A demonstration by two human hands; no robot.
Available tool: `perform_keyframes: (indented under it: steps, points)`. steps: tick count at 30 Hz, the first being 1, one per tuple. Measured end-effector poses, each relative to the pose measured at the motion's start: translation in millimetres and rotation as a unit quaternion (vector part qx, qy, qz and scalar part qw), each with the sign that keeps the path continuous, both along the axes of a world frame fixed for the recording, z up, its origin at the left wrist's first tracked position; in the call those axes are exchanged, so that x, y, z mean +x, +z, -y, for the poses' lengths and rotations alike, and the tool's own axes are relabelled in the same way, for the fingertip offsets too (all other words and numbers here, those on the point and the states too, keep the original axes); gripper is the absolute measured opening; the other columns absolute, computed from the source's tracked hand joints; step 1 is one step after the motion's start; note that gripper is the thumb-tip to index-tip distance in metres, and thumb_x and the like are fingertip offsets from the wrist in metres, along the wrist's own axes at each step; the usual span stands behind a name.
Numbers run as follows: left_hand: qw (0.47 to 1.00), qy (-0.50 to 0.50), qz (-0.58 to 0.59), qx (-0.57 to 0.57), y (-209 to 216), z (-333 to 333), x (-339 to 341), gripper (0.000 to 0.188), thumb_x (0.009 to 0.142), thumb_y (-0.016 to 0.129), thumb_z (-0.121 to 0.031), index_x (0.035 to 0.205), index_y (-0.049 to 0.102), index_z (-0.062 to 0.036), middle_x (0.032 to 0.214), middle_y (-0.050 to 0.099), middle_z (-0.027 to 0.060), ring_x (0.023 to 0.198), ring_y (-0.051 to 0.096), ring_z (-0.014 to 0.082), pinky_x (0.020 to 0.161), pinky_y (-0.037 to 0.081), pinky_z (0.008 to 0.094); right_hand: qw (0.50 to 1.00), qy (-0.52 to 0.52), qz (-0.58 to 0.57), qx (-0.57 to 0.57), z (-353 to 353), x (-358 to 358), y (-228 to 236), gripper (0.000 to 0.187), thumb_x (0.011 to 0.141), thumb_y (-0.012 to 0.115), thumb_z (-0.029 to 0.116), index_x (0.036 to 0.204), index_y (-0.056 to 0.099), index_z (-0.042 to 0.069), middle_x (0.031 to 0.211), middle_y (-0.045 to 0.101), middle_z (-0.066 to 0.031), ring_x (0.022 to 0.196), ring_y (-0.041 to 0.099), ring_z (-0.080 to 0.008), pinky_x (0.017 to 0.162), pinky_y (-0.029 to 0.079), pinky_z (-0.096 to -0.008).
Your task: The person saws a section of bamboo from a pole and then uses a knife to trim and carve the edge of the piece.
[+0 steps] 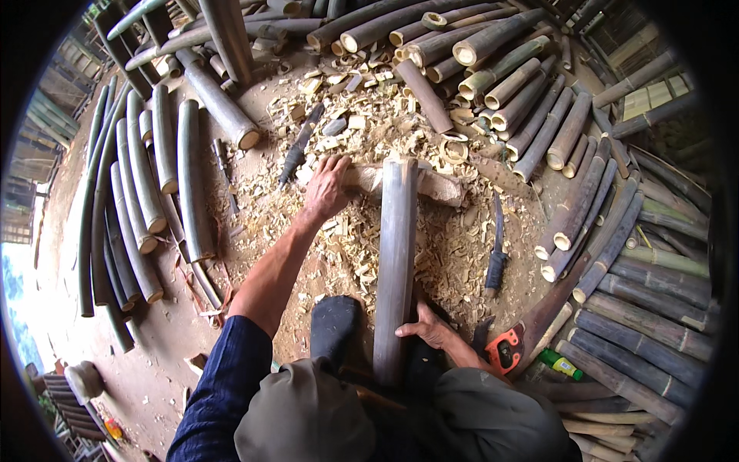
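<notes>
A thick grey-brown bamboo section (397,254) lies lengthwise in front of me, its far end resting on a rough wooden block (440,189) and its near end between my legs. My left hand (326,189) is closed over the left end of that block, to the left of the bamboo. Down near the bamboo's close end, my right hand (431,326) holds it from the right side, thumb on top and the other fingers hidden beneath. Beyond my left hand lies a knife with a dark wrapped handle (294,160). A curved knife (496,258) rests on the ground to the right.
Wood shavings (346,254) cover the ground around the block. A saw with an orange handle (506,350) lies at right beside a green bottle (560,363). Cut bamboo pieces (196,181) stand at left; more poles (647,343) are stacked right and far. A thin tool (225,177) lies left.
</notes>
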State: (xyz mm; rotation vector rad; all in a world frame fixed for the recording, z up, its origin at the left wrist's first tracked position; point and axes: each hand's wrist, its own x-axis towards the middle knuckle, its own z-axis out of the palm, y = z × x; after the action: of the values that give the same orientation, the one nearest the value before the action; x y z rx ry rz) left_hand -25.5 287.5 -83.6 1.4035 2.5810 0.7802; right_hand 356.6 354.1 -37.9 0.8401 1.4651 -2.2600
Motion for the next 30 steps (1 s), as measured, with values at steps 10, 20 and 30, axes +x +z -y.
perform_keyframes:
  steps: [10,20,30]
  points:
    - [0.997,0.054,0.018,-0.05,13,-23,8,0.088,0.073,0.093,-0.03,0.146,0.051,-0.0036,0.15,0.053,0.0194,0.144,0.043,0.0394,0.12,0.041,0.0478,0.997,-0.002,0.055,-0.047,-1,-6,-30,0.102,0.07,0.089,0.027,0.153,0.037,-0.004,0.142,0.05,-0.0151,0.133,0.048,-0.0259,0.118,0.034,-0.037]
    - [0.885,0.417,-0.127,0.162,53,208,-13,0.037,0.082,0.07,-0.011,0.117,0.065,0.0004,0.102,0.067,0.0171,0.092,0.062,0.0325,0.087,0.052,0.0467,0.96,-0.177,0.105,0.192,-47,91,6,0.052,0.093,0.074,0.012,0.14,0.052,0.005,0.105,0.071,-0.0117,0.094,0.069,-0.018,0.084,0.056,-0.0334]
    - [0.822,0.544,0.154,-0.068,-77,439,-59,0.09,0.062,0.091,-0.015,0.139,0.049,0.0048,0.084,0.069,0.0123,0.074,0.067,0.0278,0.073,0.057,0.043,0.924,-0.122,0.144,0.334,-40,176,-14,0.036,0.094,0.072,0.012,0.126,0.06,0.004,0.092,0.07,-0.0118,0.079,0.066,-0.0205,0.072,0.053,-0.0388]
